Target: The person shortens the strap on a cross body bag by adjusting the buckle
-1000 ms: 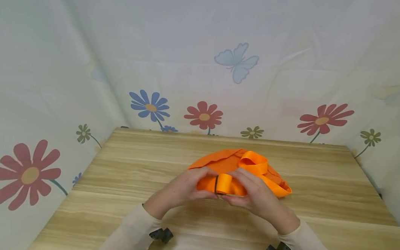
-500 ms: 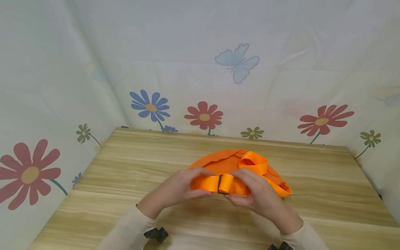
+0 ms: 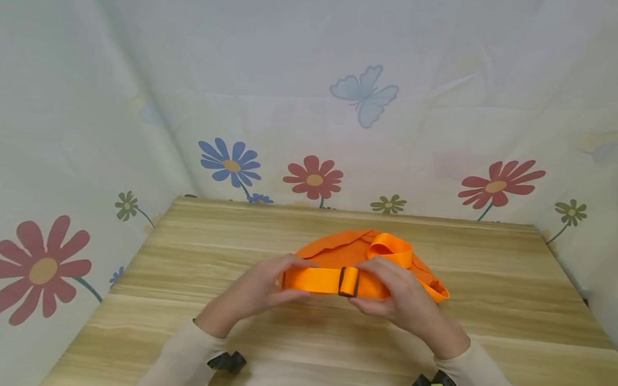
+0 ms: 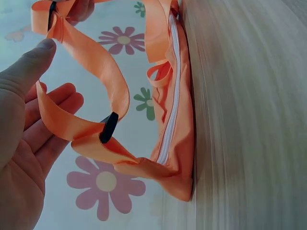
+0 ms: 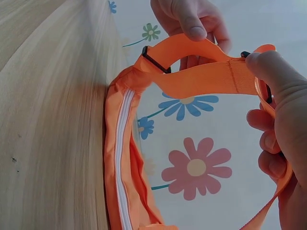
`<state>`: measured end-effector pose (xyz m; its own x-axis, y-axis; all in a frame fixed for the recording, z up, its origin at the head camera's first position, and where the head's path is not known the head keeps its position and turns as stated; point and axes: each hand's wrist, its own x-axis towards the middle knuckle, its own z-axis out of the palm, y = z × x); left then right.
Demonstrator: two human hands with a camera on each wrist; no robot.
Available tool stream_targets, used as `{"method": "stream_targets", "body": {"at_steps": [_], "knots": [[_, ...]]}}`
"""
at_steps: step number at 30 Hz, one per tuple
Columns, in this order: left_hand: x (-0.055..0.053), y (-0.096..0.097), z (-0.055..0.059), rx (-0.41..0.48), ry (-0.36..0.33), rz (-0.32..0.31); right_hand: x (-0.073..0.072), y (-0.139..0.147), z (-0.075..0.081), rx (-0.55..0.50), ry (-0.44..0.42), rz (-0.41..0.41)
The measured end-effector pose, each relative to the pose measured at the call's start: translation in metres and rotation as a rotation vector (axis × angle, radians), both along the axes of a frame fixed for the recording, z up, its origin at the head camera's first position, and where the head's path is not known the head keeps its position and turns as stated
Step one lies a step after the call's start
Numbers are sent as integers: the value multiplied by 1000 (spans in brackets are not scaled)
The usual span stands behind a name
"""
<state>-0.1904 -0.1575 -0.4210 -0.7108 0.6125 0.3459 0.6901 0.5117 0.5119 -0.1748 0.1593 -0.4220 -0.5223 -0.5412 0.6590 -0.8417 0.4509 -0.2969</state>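
Head view: orange zippered pouch (image 3: 337, 257) lies on table (image 3: 217, 235), long axis side to side, arched edge pointing away from person. On pouch's near side, left grip (image 3: 257, 286) pinches strap (image 3: 317, 280); right grip (image 3: 408, 294) pinches it by black slider (image 3: 342, 281).

Left wrist view: zip (image 4: 171, 105) follows pouch's long axis; second slider (image 4: 109, 128) near pouch's left end. Uneven pull might twist strap there.

Right wrist view: strap arcs off pouch to right thumb. Loosened pinch could let slider slip; hard tug might drag pouch.
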Motion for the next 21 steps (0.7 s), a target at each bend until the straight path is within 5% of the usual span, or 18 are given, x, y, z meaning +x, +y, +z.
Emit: {"method": "stream_targets", "body": {"at_steps": [14, 21], "knots": [[-1, -16, -3, 44, -2, -36, 0, 2, 0, -10, 14, 9], [-1, -22, -4, 22, -2, -6, 1, 2, 0, -21, 17, 11]]}}
